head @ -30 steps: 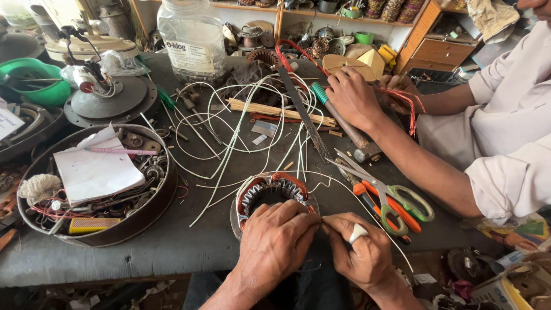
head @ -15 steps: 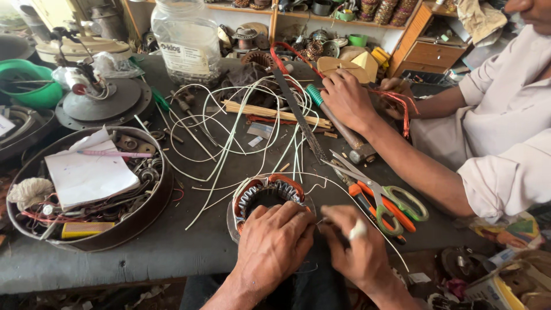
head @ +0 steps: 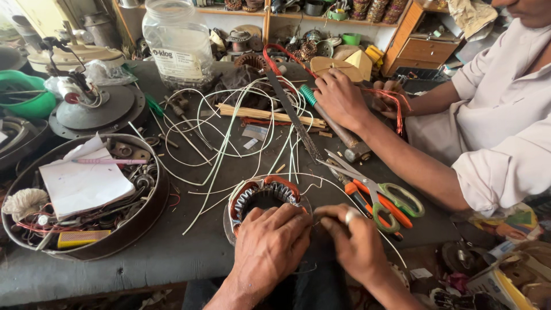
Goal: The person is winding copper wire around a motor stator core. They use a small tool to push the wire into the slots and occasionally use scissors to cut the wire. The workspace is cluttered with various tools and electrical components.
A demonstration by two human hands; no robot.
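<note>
Both my hands sit at the surface's near edge: left hand [head: 270,247] curled over the motor stator [head: 264,198], right hand [head: 353,241] pinched on a thin white wire [head: 321,215]. Orange-handled scissors [head: 379,195] lie just right; a white-labelled clear jar [head: 178,43] stands far behind.

Copper-orange stator windings [head: 259,194] — orange-and-green scissors [head: 385,201] — green bowl [head: 26,102].

Left hand [head: 270,247] and right hand [head: 356,244] pressed on motor stator [head: 261,198], scissors [head: 381,198] just right of stator, round tin [head: 86,198] left of it, co-worker's hand [head: 341,100] beyond it.
</note>
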